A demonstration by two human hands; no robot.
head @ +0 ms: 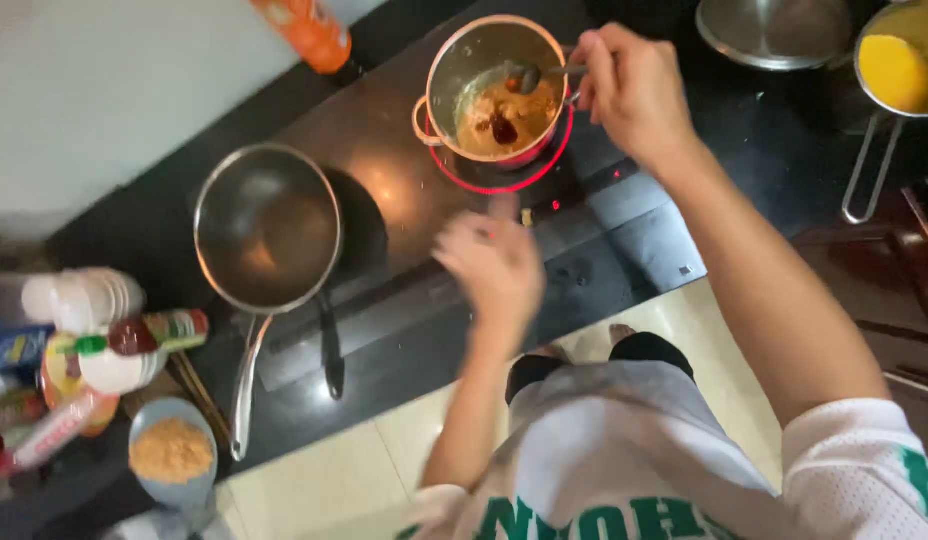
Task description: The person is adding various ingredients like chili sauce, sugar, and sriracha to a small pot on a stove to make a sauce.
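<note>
Nearby: empty pan (267, 228), bottles (134, 335), powder bowl (172, 452) left of pot (496, 90).

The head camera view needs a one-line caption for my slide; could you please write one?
Right hand stirs brown mixture in a small pot with a spoon on the glowing hob; blurred left hand empty.

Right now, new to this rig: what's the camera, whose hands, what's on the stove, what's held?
One camera, worn on a person's head, looks straight down, so there is no robot, only two bare hands. The right hand holds a spoon in a small pot of tan mixture, which sits on a red-glowing burner of the black stove. The left hand is blurred, hovers over the stove's front and holds nothing. An empty pan sits to the left, a lid and a saucepan of yellow mixture to the right. Bottles and a bowl of crumbs stand at lower left.
</note>
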